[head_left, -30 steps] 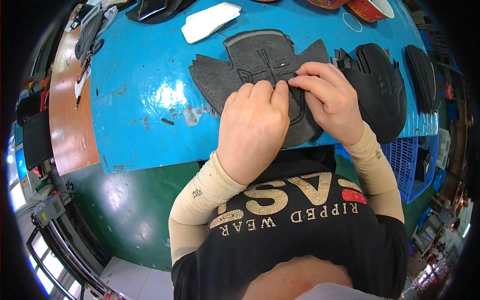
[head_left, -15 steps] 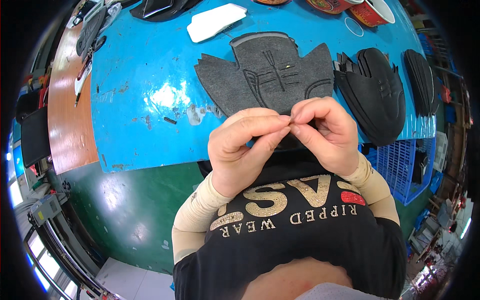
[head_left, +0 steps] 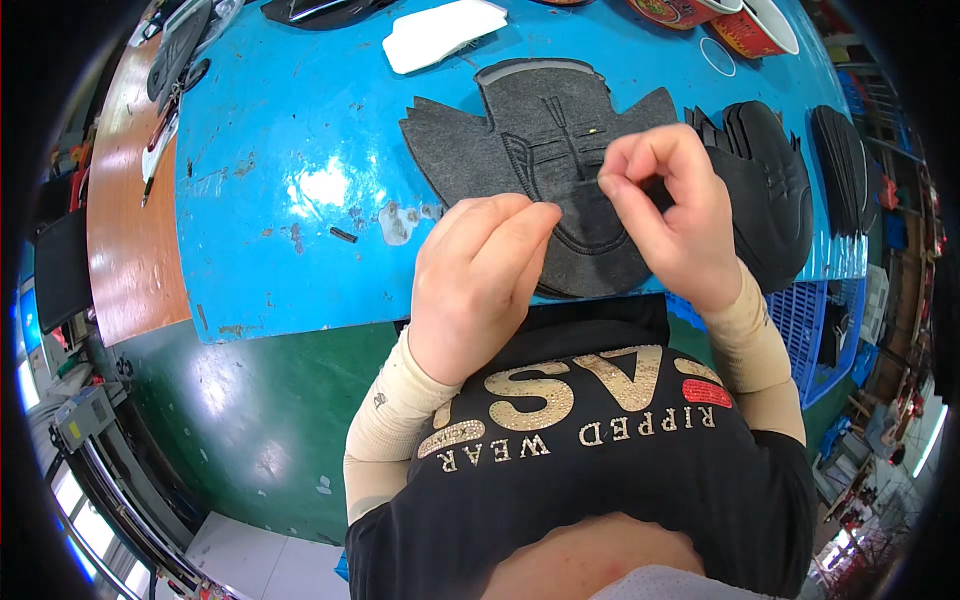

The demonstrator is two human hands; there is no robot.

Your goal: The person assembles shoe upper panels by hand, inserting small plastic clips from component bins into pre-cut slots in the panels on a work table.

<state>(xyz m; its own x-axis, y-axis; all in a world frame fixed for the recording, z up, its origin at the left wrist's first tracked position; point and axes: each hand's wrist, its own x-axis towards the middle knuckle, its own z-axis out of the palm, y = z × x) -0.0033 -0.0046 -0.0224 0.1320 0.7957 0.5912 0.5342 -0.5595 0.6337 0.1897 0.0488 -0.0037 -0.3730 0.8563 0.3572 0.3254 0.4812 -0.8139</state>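
Observation:
Dark grey fabric pieces (head_left: 450, 150), cut with pointed side wings and stitched with black lines, lie stacked at the table's near edge. Over their lower left part is my left hand (head_left: 475, 270), its thumb and fingertips pinched together. My right hand (head_left: 685, 215) is raised above their right side, thumb and index finger also in a pinch. The fingertips of the two hands are apart. Whatever either pinch holds, if anything, is too small to make out. To the right of my right hand rests a stack of similar black pieces (head_left: 775, 205), partly covered by it.
Another black stack (head_left: 838, 170) lies at the table's right end. White sheets (head_left: 440, 38), paper bowls (head_left: 765, 28) and a thin ring (head_left: 717, 57) are along the far side. A small black scrap (head_left: 343, 235) lies left. Below the right edge stands a blue plastic crate (head_left: 800, 325).
My hands, fingertips together before, have moved apart. The right one went up and to the right over the fabric; the left one moved slightly down and left.

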